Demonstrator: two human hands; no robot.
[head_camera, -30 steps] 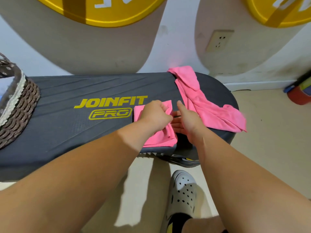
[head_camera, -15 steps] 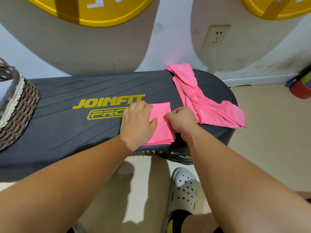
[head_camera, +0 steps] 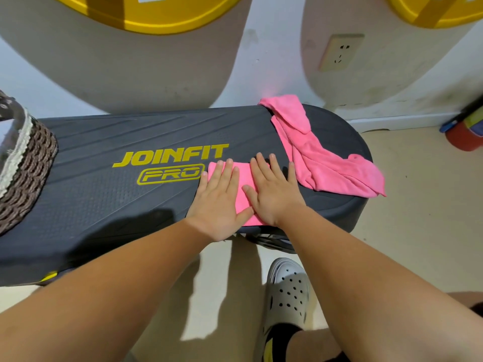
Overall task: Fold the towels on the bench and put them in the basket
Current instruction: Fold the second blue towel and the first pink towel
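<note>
- The dark grey, ribbed plastic bench (head_camera: 104, 194) with yellow lettering runs under both hands and well out to either side of them. It is the work surface, and both towels in view lie on it.
- The brown woven basket (head_camera: 28, 163) with a pale lace rim stands on the bench well to the left of the left hand. Only its edge shows, so I cannot tell whether any towel is inside.
- The loose pink cloth towel (head_camera: 326, 165) lies crumpled in a long, twisted strip just right of the right hand, running from the bench's far edge to its right end. It is not yet folded, so I judge it to be the larger part of the work left.
- The left hand (head_camera: 217, 202) lies flat, palm down with fingers straight and slightly spread, pressing the left part of the small towel. It holds nothing.
- The right hand (head_camera: 274, 194) lies just beside it, flat with spread fingers, pressing the right part. The thumbs almost meet.
- The small folded pink towel (head_camera: 244, 176) sits under both palms as a compact rectangle near the bench's front edge. Its folding looks finished or nearly so and is being smoothed. It has yet to be carried left to the basket.
</note>
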